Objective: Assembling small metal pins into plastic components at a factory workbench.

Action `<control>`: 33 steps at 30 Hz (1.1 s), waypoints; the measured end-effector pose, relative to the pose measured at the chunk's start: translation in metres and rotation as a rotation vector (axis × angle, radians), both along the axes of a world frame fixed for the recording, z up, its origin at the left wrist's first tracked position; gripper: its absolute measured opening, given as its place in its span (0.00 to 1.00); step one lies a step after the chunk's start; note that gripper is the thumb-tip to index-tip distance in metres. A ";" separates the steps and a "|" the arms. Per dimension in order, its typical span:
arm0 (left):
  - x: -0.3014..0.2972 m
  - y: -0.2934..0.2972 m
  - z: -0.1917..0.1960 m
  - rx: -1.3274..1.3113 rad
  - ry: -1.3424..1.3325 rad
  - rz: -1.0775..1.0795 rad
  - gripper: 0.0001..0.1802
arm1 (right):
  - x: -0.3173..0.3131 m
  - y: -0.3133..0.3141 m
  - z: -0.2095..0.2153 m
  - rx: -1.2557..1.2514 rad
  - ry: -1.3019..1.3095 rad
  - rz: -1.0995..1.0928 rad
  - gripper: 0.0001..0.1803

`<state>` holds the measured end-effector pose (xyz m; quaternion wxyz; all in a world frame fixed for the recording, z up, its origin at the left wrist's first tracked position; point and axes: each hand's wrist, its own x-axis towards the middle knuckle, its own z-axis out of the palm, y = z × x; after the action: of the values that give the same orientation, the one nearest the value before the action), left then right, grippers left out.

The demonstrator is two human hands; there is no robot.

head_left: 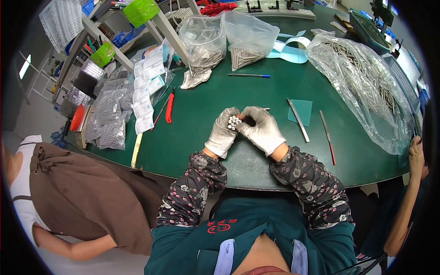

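Note:
My left hand [222, 133], in a whitish work glove, is closed around a bundle of short metal rods [234, 122], whose round bright ends face up. My right hand [261, 129], gloved the same way, presses its fingertips against the bundle from the right. The tip of a metal rod [266, 109] sticks out beyond its knuckles; the rest is hidden by the glove. Both hands are over the green table [197, 96], near its front edge. To their right lie a flat metal file [299, 120] across a green square sheet [303, 111] and a thin red-tipped tool [328, 137].
Red-handled pliers [170, 107] lie left, a pen [248, 75] ahead. Bags of rods stand at the back [245, 39], left [110, 110] and right [362, 87]. Paper strips [144, 91] hang near a shelf leg. A person in a brown apron [87, 188] is left; another person's arm [410, 188] is right.

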<state>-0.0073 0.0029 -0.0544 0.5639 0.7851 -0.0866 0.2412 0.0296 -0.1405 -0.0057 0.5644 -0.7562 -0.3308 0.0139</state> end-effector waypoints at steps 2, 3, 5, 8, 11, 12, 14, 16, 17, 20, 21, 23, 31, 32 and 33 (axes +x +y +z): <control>0.000 0.000 0.001 0.003 0.006 0.001 0.14 | 0.001 0.001 -0.003 0.027 -0.013 -0.005 0.10; -0.001 -0.001 0.002 0.008 0.011 0.001 0.13 | 0.002 0.001 -0.004 0.026 -0.013 -0.004 0.10; -0.002 -0.003 0.005 0.010 0.020 0.000 0.13 | 0.002 0.001 -0.006 0.015 0.005 -0.008 0.10; -0.001 -0.003 0.006 0.035 0.026 -0.009 0.14 | 0.002 0.000 -0.003 -0.011 0.021 -0.012 0.11; -0.001 0.000 0.003 0.062 0.026 -0.005 0.14 | 0.002 0.001 -0.003 0.004 0.050 -0.003 0.12; 0.000 0.001 0.001 0.066 0.030 0.004 0.15 | 0.001 0.000 -0.003 0.004 0.051 -0.004 0.12; 0.000 0.001 -0.001 0.071 0.042 0.010 0.15 | 0.001 0.000 -0.003 0.013 0.053 -0.012 0.12; 0.000 0.002 -0.002 0.077 0.054 0.017 0.16 | 0.001 0.000 -0.003 0.016 0.057 -0.008 0.12; 0.000 0.003 -0.002 0.107 0.051 0.030 0.16 | 0.002 0.000 -0.004 0.018 0.061 -0.004 0.12; 0.000 0.002 -0.001 0.104 0.050 0.022 0.16 | 0.002 0.000 -0.004 0.009 0.049 0.012 0.12; 0.000 0.002 0.000 0.072 0.053 0.001 0.16 | 0.003 0.000 -0.004 0.009 0.049 0.012 0.12; -0.001 0.001 0.001 0.049 0.049 -0.008 0.16 | 0.002 -0.001 -0.004 -0.003 0.076 0.015 0.11; -0.003 -0.003 0.005 0.141 0.055 0.055 0.18 | 0.005 0.000 -0.008 0.037 0.086 0.025 0.08; -0.003 -0.002 0.002 0.070 0.070 0.057 0.19 | 0.004 0.000 -0.006 0.052 0.072 0.026 0.08; -0.003 -0.001 -0.001 -0.002 0.084 0.058 0.20 | 0.003 -0.001 -0.003 0.053 0.072 0.028 0.08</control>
<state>-0.0099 0.0021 -0.0549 0.5608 0.7960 -0.0398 0.2241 0.0326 -0.1412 -0.0085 0.5954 -0.7353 -0.3213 0.0404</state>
